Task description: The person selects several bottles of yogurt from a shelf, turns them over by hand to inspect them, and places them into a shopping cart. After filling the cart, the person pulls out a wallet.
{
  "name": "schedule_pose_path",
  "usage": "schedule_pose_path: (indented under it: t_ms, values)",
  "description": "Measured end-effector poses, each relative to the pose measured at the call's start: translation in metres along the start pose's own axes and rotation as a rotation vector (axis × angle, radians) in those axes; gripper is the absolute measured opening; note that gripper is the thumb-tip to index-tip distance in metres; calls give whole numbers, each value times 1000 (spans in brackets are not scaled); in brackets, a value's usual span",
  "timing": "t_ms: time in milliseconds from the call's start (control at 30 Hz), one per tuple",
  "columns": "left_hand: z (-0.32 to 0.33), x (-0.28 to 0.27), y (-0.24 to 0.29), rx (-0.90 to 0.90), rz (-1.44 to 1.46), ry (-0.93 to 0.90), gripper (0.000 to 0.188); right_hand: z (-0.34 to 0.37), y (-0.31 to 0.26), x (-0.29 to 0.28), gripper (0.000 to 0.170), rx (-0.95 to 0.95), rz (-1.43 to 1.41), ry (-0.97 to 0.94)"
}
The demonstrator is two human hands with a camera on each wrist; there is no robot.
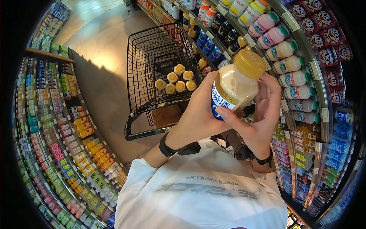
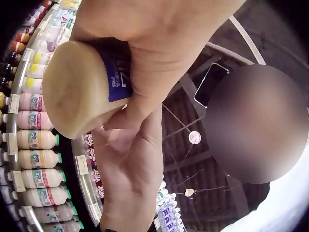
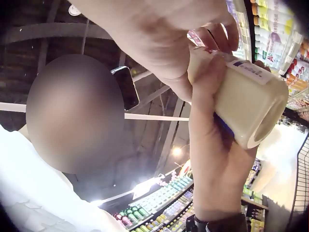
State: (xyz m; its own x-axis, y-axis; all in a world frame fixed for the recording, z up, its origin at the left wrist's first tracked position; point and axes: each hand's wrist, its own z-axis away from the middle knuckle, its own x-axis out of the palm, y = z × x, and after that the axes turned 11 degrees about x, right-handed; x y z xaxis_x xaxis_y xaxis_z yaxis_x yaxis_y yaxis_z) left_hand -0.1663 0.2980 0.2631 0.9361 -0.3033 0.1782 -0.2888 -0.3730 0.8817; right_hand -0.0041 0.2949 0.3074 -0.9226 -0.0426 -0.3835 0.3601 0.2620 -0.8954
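A cream-coloured bottle with a yellow cap and a blue label is tilted in front of the chest in the head view. My left hand grips its left side and lower part. On the other side my right hand holds it, thumb against the front and fingers bent behind. In the left wrist view the flat base of the bottle shows beside my left hand. The right wrist view shows the bottle between my right hand and left hand.
A black wire cart holds several yellow-capped bottles. Shelves of drinks curve along the right, and more stocked shelves line the left. Floor shows between the left shelves and the cart.
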Motion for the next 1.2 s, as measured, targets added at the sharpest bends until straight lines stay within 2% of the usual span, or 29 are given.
schedule_pose_path:
  t_ms: [233, 333, 367, 400, 433, 500, 567, 600, 633, 700, 733, 833, 900, 967, 1033, 1067, 1200]
  values:
    - [5, -3, -2, 11, 42, 23, 87, -4, -2, 6, 94, -59, 49, 25]
    - [10, -12, -1, 12, -19, 9, 86, -12, -2, 3, 91, -57, 12, 43]
    - [9, -16, 1, 41, -182, -46, 87, -16, -1, -2, 90, -45, -9, 36]
    - [8, -21, 5, 68, -348, -93, 87, -18, -1, -7, 86, 28, 2, 94]
    - [8, -25, 9, 89, -518, -127, 87, -24, -1, -5, 60, 52, -34, 136]
    - [14, -29, 12, 33, -571, -142, 85, -35, 8, -8, 30, 57, 195, -11]
    - [22, -33, 5, -25, -559, -139, 83, -44, 21, 5, 23, 168, 164, -42]
    - [27, -34, 2, -108, -549, -133, 86, -47, 28, 12, 25, 228, 155, -56]
    - [32, -33, 0, -45, -640, -63, 87, -51, 35, 20, 25, 209, 175, -72]
    - [45, -32, 0, 69, -829, 69, 89, -60, 51, 40, 25, 172, 210, -101]
    - [50, -34, 9, -5, -806, 36, 89, -63, 57, 53, 23, 155, 223, -100]
    - [68, -46, 14, -21, -949, 64, 84, -70, 79, 97, 23, 82, 234, -141]
    - [81, -58, 14, -8, -895, 117, 72, -73, 95, 132, 29, 259, 208, -291]
    - [93, -66, 18, -39, -844, 134, 66, -74, 100, 176, 32, 192, 161, -395]
    - [102, -73, 26, -95, -822, 132, 61, -75, 113, 218, 35, 137, 378, -513]
    - [107, -77, 30, -122, -813, 131, 59, -73, 125, 239, 34, 0, 332, -535]
    - [132, -86, 34, -113, -871, 212, 54, -64, 183, 305, 30, -188, 494, -710]
